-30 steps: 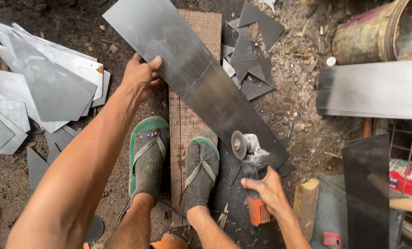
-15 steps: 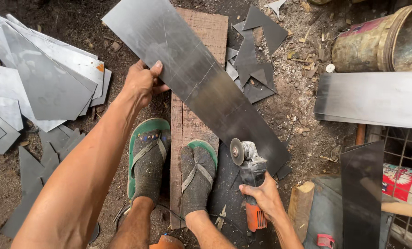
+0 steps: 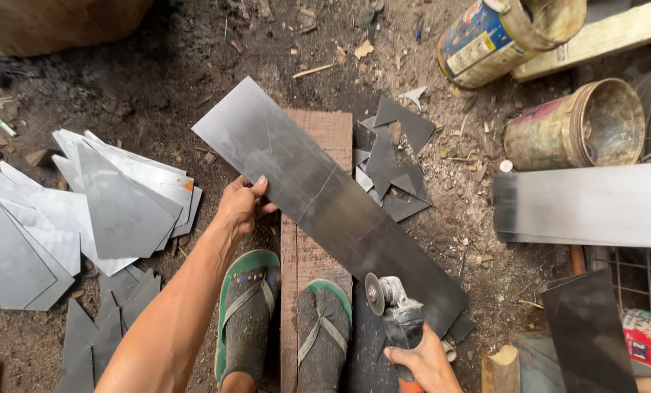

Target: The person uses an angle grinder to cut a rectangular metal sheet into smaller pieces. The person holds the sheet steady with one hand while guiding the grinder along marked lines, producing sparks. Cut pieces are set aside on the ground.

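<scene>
While the left hand (image 3: 239, 207) grips the uncut metal strip (image 3: 325, 204), the right hand (image 3: 423, 360) clasps the grinder (image 3: 394, 309) just below it; cut pieces (image 3: 114, 211) lie stacked.

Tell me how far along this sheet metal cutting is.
Done: a pile of cut triangles lies left, dark offcuts beyond the board. In hand: left hand steadies a long strip on the board; right hand holds the grinder near it. Left: this uncut strip and another sheet at right.
</scene>
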